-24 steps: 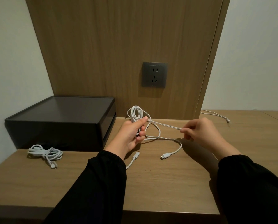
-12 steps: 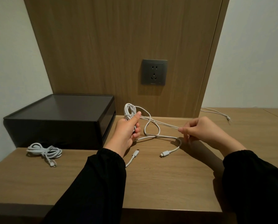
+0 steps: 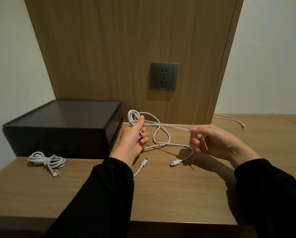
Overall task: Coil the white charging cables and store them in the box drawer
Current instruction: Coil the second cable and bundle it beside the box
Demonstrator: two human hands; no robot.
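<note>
Two hands above the table (image 3: 161,194), one cable (image 3: 161,133) between them. Left hand (image 3: 134,136) is clenched round a bundle of loops, raised just right of the box (image 3: 61,124). Right hand (image 3: 210,140) pinches a taut strand between thumb and fingers (image 3: 194,130). Slack droops to the table, both plugs lying there. Coiled cable (image 3: 46,160) sits in front of the box, its drawer closed. Third cable (image 3: 229,119) trails far right.
</note>
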